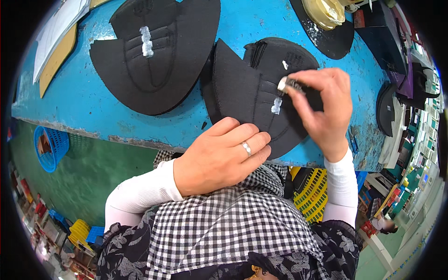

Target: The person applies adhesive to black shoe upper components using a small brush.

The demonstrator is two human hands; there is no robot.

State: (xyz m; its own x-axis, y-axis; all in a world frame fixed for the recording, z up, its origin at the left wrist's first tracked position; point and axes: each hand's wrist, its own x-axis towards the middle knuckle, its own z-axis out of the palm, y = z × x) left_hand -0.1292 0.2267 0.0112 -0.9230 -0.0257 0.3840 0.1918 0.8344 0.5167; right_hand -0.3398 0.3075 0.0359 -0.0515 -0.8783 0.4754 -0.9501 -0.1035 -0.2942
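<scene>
Two stacks of flat black foam pieces, each with a notch and stitched or pressed lines, lie on the blue worktable. My left hand, a ring on one finger, rests with fingers laid over the near left edge of the right stack; its thumb is hidden. Between thumb and fingers, my right hand pinches a small dark applicator with a white tip, held at the top piece. White paste marks that piece near the tip. The left stack carries a similar white strip.
A tub of cream-coloured paste stands on a smeared black piece at the far right. Papers on a board lie far left. Dark boxes stand at the right edge. A blue basket is on the green floor; a yellow crate sits below the table.
</scene>
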